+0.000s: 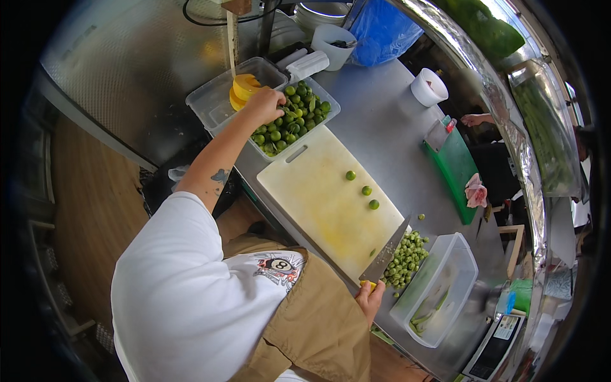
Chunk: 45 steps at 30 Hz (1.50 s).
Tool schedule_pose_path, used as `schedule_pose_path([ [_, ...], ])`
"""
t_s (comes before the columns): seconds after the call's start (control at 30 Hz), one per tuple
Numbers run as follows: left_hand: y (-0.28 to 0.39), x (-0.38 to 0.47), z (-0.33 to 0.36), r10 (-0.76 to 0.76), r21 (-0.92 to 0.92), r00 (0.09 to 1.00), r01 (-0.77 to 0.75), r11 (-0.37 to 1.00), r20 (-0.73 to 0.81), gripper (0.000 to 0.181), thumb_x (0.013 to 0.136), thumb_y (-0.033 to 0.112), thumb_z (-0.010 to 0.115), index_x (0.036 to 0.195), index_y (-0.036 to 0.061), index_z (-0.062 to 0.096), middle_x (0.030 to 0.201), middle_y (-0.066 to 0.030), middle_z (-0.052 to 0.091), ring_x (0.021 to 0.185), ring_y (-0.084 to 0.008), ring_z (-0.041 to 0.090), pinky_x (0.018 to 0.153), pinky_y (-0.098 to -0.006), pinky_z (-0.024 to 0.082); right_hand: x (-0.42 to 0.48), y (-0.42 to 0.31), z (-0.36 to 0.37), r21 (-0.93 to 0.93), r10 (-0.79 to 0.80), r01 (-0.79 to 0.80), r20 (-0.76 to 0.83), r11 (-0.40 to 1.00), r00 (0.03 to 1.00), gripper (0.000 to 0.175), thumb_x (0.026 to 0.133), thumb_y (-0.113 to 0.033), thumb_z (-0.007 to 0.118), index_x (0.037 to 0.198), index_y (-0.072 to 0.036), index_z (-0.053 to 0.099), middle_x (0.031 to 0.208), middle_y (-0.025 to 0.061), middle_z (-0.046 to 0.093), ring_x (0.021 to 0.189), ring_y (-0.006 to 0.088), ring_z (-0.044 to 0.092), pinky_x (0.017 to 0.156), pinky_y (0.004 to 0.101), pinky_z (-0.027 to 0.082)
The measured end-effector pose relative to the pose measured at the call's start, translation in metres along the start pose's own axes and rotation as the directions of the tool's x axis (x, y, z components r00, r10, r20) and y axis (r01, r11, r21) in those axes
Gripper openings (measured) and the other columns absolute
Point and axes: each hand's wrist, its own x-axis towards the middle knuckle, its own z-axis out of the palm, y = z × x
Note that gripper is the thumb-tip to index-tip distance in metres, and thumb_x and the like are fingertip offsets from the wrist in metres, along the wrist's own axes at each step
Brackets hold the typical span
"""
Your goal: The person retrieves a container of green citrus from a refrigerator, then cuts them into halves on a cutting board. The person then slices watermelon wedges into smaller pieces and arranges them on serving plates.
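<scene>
My right hand [370, 301] grips the yellow handle of a broad kitchen knife [387, 250], its blade laid along the right end of a white cutting board [324, 205]. My left hand [267, 106] reaches into a clear plastic tub [329, 125] heaped with small green limes [291, 119]. Its fingers are bent down at the fruit; whether they hold a lime is hidden. Three loose limes [366, 190] lie on the board near its far edge. Beside the blade, a pile of chopped green vegetable pieces [405, 260] rests at the board's right end and on the steel table.
Left of the limes, a clear container [205, 102] holds cut yellow squash [246, 88]. A plastic bin [458, 267] with green scraps stands right. Across the steel table [367, 114] are a white tub [428, 88] and green board [453, 167]. Another person's hand [472, 119] shows beyond.
</scene>
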Motion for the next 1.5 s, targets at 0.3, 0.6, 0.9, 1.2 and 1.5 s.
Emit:
schedule_pose_path([
  [0.3,0.046,-0.023,-0.009,-0.068,-0.583,0.943,-0.144,0.799,-0.327,0.038,0.083,0.008,0.075,0.120,0.0083,0.066,0.100,-0.0061,0.067,0.082,-0.0118,0.065,0.073,-0.0258,0.053,0.004,0.004,-0.002,-0.010,-0.066,0.066,0.017,0.998,0.998,0.021,0.101,-0.017,0.050,0.113,-0.001,0.046,0.065,0.0073,0.055,0.043,0.0140,0.053,0.040,0.0307,0.042],
  [0.6,0.226,-0.160,0.162,0.572,-0.828,0.815,-0.256,0.498,0.093,0.028,0.080,0.004,0.077,0.107,0.0063,0.070,0.101,-0.0056,0.069,0.087,-0.0157,0.068,0.080,-0.0285,0.056,0.002,0.020,-0.005,-0.010,0.058,-0.058,-0.035,0.998,0.998,0.032,0.100,-0.023,0.052,0.121,0.002,0.046,0.070,0.0168,0.061,0.050,0.0230,0.060,0.046,0.0375,0.048],
  [0.9,0.232,-0.178,0.208,0.727,-0.681,0.685,-0.557,0.476,-0.052,0.030,0.078,0.003,0.075,0.108,0.0051,0.070,0.105,-0.0112,0.066,0.085,-0.0243,0.067,0.073,-0.0326,0.056,0.021,0.025,0.015,-0.258,-0.101,0.094,-0.015,0.962,0.995,0.031,0.097,-0.020,0.053,0.118,0.000,0.044,0.085,0.0328,0.064,0.081,0.0523,0.062,0.070,0.0570,0.049],
  [1.2,0.239,-0.180,0.206,0.739,-0.652,0.672,-0.578,0.491,-0.040,0.029,0.079,0.004,0.073,0.108,0.0053,0.070,0.103,-0.0120,0.067,0.087,-0.0282,0.066,0.076,-0.0350,0.056,0.029,0.023,0.014,-0.382,-0.070,0.098,0.087,0.919,0.994,0.029,0.098,-0.020,0.050,0.117,0.000,0.042,0.082,0.0307,0.065,0.077,0.0508,0.063,0.070,0.0574,0.050],
  [1.5,0.239,-0.182,0.195,0.694,-0.643,0.720,-0.527,0.556,0.011,0.024,0.075,0.001,0.073,0.099,0.0039,0.069,0.102,-0.0121,0.068,0.088,-0.0290,0.068,0.077,-0.0351,0.056,0.027,0.002,0.021,-0.591,0.053,0.041,0.142,0.806,0.988,0.027,0.099,-0.021,0.046,0.116,-0.001,0.040,0.085,0.0266,0.067,0.079,0.0469,0.065,0.071,0.0551,0.051],
])
